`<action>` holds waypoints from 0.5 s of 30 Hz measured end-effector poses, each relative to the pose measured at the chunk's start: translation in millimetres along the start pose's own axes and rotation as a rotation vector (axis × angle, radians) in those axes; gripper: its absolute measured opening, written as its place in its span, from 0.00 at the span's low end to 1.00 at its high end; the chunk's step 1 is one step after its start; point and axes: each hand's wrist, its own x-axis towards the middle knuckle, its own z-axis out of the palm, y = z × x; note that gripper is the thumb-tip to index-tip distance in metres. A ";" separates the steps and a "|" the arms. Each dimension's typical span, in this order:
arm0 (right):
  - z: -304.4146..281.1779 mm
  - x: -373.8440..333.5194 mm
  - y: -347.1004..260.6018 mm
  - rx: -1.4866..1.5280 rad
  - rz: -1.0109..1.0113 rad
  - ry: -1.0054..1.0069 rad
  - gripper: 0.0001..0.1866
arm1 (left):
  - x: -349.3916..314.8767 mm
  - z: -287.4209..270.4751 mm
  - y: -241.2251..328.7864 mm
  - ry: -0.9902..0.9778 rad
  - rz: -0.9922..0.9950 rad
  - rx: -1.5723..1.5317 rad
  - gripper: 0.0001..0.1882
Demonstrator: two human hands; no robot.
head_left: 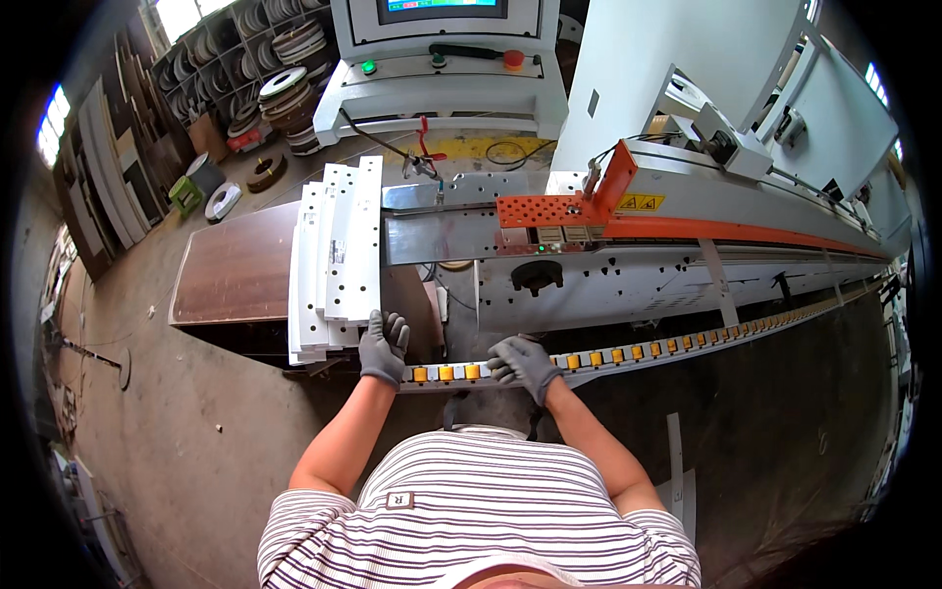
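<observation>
My left hand (386, 348), in a grey glove, is at the near end of the top white panel (367, 236). Its thumb touches or nearly touches the panel's corner, and its half-bent fingers stand apart to the right. This long, narrow panel with drilled holes lies on a stack of similar white panels (312, 265). My right hand (523, 365), gloved alike, has curled fingers and hovers over or rests on the rail of yellow rollers (445, 373); I cannot tell which. Nothing shows in its grip.
The stack rests on a brown board-topped support (235, 263). Ahead lies a machine's metal infeed table (442, 239) with an orange perforated guard (549, 210). Behind it stands a control console (446, 74) with a red button. Edge-band rolls (285, 83) and leaning boards (113, 167) fill the far left.
</observation>
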 end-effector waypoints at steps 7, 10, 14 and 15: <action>59.3 32.4 -0.3 -0.011 0.039 -0.157 0.20 | -103.7 34.8 -33.8 -0.381 -0.353 0.189 0.11; 56.2 24.9 4.3 0.038 0.052 -0.172 0.21 | -107.0 28.0 -32.3 -0.719 -0.621 0.415 0.15; 4.9 -26.8 15.2 0.335 0.105 -0.048 0.18 | -102.8 46.4 8.3 -0.720 -0.554 1.041 0.20; -2.1 -47.6 7.6 0.332 0.155 0.054 0.17 | -83.3 37.8 4.7 -0.617 -0.305 0.985 0.20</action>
